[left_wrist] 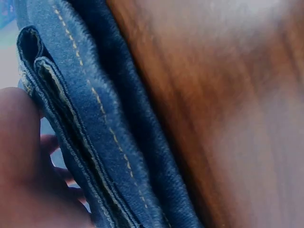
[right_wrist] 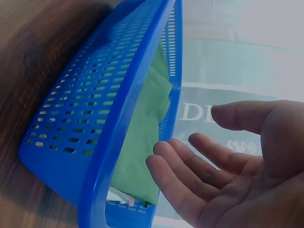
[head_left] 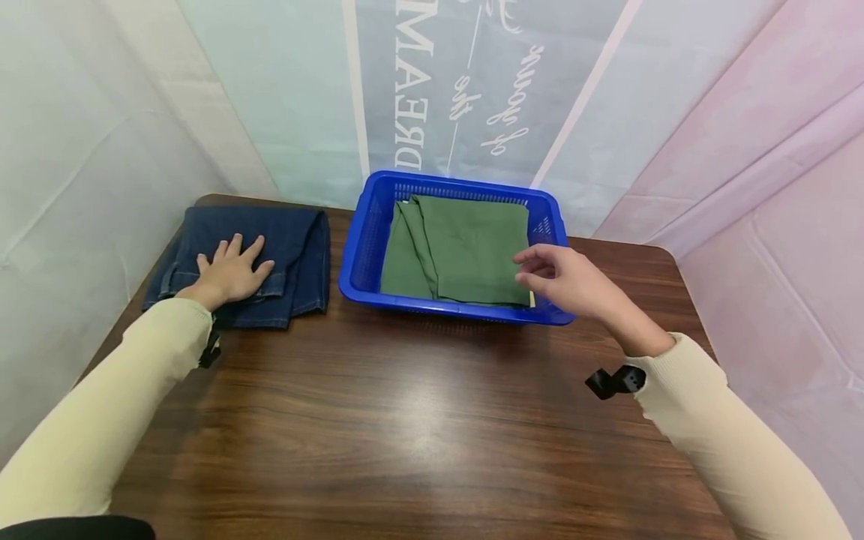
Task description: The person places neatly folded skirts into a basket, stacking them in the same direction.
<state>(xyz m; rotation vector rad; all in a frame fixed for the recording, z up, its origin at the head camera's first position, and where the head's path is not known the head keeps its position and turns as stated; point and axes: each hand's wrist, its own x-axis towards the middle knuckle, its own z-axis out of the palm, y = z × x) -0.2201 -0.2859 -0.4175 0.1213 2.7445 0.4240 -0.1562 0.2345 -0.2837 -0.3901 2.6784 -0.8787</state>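
Observation:
Folded dark blue jeans [head_left: 307, 255] lie at the left of the table. My left hand [head_left: 229, 277] rests on them with its fingers spread; in the left wrist view, the stitched denim layers [left_wrist: 102, 109] lie beside the hand [left_wrist: 28, 166]. A blue plastic basket [head_left: 459, 309] stands at the back middle and contains folded green cloth [head_left: 472, 247]. Above the basket's right side hovers my right hand [head_left: 563, 277], fingers loosely bent and nothing between them. From the right wrist, the hand [right_wrist: 228, 175] appears beside the basket rim [right_wrist: 126, 104], apart from the green cloth [right_wrist: 137, 152].
The brown wooden table [head_left: 405, 420] stretches toward the front. Behind it hangs a printed fabric backdrop [head_left: 304, 97] with lettering, continuing along both sides. Something pale [right_wrist: 118, 195] shows under the green cloth in the basket.

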